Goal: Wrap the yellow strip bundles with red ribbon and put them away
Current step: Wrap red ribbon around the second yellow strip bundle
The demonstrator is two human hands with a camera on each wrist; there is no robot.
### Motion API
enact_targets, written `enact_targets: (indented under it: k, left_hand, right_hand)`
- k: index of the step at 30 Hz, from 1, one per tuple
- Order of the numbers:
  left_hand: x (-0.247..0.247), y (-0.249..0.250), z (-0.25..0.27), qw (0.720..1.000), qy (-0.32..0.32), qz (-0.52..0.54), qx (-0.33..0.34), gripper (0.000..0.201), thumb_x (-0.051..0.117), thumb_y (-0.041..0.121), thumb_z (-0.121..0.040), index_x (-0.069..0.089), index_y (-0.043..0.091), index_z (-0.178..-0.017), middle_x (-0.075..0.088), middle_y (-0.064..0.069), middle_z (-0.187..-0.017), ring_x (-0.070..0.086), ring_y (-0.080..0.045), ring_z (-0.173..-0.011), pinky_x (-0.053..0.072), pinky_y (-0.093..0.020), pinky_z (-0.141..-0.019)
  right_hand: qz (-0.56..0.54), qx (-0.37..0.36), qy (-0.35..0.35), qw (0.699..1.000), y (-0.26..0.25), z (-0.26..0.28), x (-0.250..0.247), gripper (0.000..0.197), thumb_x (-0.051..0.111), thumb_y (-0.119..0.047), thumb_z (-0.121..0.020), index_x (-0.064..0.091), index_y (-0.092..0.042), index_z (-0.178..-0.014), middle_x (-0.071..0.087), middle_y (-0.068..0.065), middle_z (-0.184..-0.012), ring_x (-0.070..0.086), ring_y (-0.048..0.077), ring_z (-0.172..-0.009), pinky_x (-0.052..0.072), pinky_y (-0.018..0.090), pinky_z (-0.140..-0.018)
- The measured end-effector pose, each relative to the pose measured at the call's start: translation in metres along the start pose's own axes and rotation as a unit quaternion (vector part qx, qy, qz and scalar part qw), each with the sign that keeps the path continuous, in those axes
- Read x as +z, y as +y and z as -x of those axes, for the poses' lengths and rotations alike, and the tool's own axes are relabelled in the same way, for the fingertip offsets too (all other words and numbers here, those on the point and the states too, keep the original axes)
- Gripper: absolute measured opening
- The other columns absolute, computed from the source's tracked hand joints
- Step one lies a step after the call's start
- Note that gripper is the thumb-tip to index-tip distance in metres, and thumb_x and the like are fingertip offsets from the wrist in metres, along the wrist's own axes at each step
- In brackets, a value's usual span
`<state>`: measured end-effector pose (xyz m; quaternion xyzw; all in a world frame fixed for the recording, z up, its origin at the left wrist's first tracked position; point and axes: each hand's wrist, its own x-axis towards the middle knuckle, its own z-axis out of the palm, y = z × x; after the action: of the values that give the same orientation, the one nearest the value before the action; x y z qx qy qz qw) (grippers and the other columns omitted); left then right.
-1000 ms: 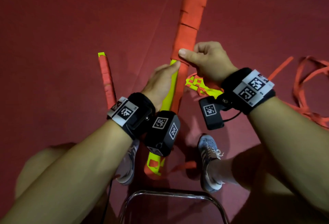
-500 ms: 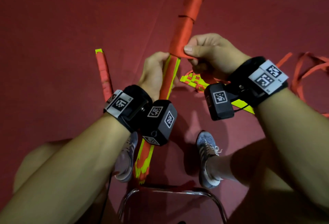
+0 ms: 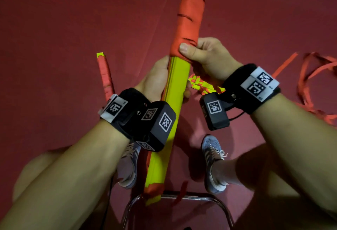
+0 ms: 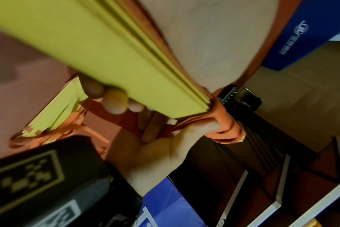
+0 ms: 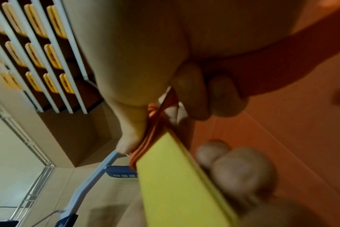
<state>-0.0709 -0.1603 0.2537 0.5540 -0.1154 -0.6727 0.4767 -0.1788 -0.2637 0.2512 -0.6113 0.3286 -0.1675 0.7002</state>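
1. The yellow strip bundle (image 3: pixel 177 83) is held above the floor (image 3: pixel 54 29), its upper length covered in red ribbon (image 3: pixel 189 19) and its lower length bare.
2. The left grip (image 3: pixel 155 81) curls round the bare yellow just below the wrap; squeeze so the strips stay aligned.
3. The right grip (image 3: pixel 209 56) pinches the wrap's lower edge, probably with the ribbon's tail. Pull it taut and overlap the turns downward.
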Motion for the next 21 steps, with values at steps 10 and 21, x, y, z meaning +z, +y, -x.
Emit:
enact_targets:
  k: [10, 21]
  left_hand:
    - [0.003, -0.011, -0.005, 0.971, 0.175, -0.095, 0.132, 0.051, 0.059, 0.05, -0.098, 0.071, 0.012, -0.067, 0.069, -0.007, -0.062, 0.069, -0.028, -0.058, 0.059, -0.05, -0.071]
    - [0.007, -0.001, 0.0, 0.982, 0.154, 0.01, 0.109, 0.052, 0.043, 0.048, -0.105, 0.059, 0.013, -0.069, 0.054, -0.003, -0.048, 0.05, -0.017, -0.04, 0.039, -0.022, -0.041]
  right_hand:
    - [0.151, -0.02, 0.093, 0.984, -0.006, 0.0, -0.009, 0.04, 0.073, -0.034, -0.092, 0.058, 0.0, -0.077, 0.043, 0.001, -0.043, 0.032, 0.005, -0.03, 0.025, 0.018, -0.034]
    - [0.028, 0.03, 0.007, 0.999, -0.014, 0.002, -0.022, 0.034, 0.066, -0.019, -0.094, 0.047, -0.012, -0.066, 0.038, -0.005, -0.045, 0.028, 0.013, -0.041, 0.02, 0.013, -0.039]
